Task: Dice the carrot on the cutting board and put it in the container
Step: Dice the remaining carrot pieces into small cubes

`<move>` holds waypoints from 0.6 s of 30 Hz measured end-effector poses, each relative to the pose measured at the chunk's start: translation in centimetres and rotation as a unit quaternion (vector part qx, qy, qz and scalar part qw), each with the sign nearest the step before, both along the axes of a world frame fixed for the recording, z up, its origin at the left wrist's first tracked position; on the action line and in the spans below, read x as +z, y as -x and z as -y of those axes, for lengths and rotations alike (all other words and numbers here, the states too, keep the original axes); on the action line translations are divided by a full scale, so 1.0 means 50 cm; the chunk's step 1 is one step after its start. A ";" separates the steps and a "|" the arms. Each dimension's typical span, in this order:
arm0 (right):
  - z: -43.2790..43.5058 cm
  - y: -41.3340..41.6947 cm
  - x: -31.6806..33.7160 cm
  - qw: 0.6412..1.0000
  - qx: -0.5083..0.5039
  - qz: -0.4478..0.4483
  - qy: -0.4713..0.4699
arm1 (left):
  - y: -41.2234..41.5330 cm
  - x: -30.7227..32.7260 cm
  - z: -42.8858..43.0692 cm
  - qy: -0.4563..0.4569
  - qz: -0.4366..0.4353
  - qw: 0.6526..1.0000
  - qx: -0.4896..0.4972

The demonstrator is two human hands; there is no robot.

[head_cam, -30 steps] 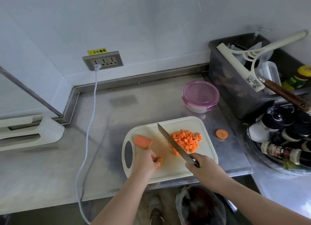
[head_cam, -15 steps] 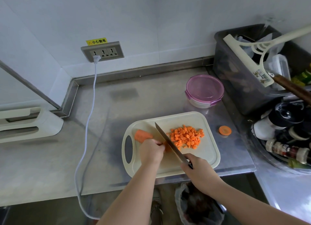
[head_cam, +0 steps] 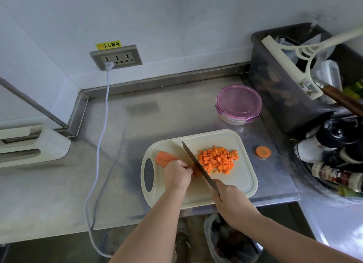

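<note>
Your steel counter (head_cam: pixel 137 144) carries the cutting board (head_cam: pixel 241 184) at its front edge. The container (head_cam: pixel 238 103), pink lid on, stands behind the board, apart from it. Your right hand (head_cam: pixel 229 201) is closed round the handle of the knife (head_cam: pixel 196 162), blade angled across the board. Your left hand (head_cam: pixel 176 176), fingers curled, pins a carrot strip (head_cam: pixel 194 171) against the blade's left side. The diced carrot (head_cam: pixel 217 159) is heaped right of the blade. A carrot chunk (head_cam: pixel 164 158) lies beyond your left hand. One carrot slice (head_cam: pixel 263 151) lies on the counter, right of the board.

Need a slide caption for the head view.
Left hand holds carrot, right hand slices with knife on cutting board.
</note>
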State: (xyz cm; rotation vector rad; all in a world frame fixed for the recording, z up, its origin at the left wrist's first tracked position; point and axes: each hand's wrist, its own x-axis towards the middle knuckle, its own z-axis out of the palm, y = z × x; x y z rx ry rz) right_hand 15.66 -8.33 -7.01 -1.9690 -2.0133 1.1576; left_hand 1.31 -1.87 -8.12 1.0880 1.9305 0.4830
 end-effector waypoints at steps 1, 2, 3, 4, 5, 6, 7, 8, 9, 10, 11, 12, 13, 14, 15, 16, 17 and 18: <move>0.000 -0.001 0.002 1.000 -0.002 0.005 -0.016 | 0.000 -0.003 0.001 0.000 0.005 1.000 0.002; 0.001 -0.001 0.005 0.999 -0.001 0.009 -0.034 | -0.001 -0.006 0.002 0.000 0.009 1.000 0.006; 0.002 0.000 0.007 0.999 0.003 0.012 -0.046 | -0.001 -0.010 0.002 -0.003 0.010 1.000 0.008; 0.004 0.002 0.010 0.998 0.008 0.015 -0.052 | -0.001 -0.015 0.002 -0.006 0.007 1.000 0.010; 0.005 0.004 0.011 0.998 0.013 0.018 -0.051 | -0.001 -0.018 0.002 -0.011 0.004 1.000 0.009; 0.007 0.006 0.012 0.998 0.016 0.021 -0.049 | -0.002 -0.017 0.003 -0.015 0.001 1.000 0.006; 0.007 0.008 0.013 0.999 0.017 0.024 -0.044 | -0.002 -0.017 0.004 -0.019 -0.002 1.000 0.003; 0.007 0.009 0.013 0.999 0.016 0.026 -0.040 | -0.002 -0.017 0.004 -0.020 -0.004 1.000 0.003; 0.007 0.011 0.013 0.999 0.014 0.028 -0.034 | -0.002 -0.015 0.004 -0.023 -0.004 1.000 0.003; 0.007 0.011 0.013 0.999 0.013 0.029 -0.029 | -0.002 -0.017 0.004 -0.023 -0.006 1.000 0.005; 0.007 0.012 0.012 0.999 0.012 0.030 -0.025 | -0.002 -0.019 0.004 -0.023 -0.008 1.000 0.006; 0.008 0.013 0.012 0.999 0.012 0.031 -0.023 | -0.002 -0.020 0.004 -0.022 -0.009 1.000 0.008; 0.008 0.013 0.012 0.999 0.011 0.033 -0.020 | -0.002 -0.021 0.003 -0.021 -0.007 1.000 0.007; 0.007 0.014 0.012 0.999 0.010 0.035 -0.018 | -0.002 -0.022 0.003 -0.019 -0.004 1.000 0.009; 0.007 0.014 0.013 0.999 0.009 0.036 -0.017 | -0.002 -0.023 0.003 -0.019 -0.001 1.000 0.009; 0.007 0.015 0.012 0.999 0.009 0.037 -0.016 | -0.001 -0.022 0.003 -0.018 0.000 1.000 0.009; 0.007 0.015 0.012 0.999 0.009 0.039 -0.015 | -0.001 -0.024 0.003 -0.020 -0.002 1.000 0.008; 0.007 0.015 0.013 0.999 0.010 0.043 -0.014 | -0.002 -0.023 0.004 -0.021 -0.004 1.000 0.009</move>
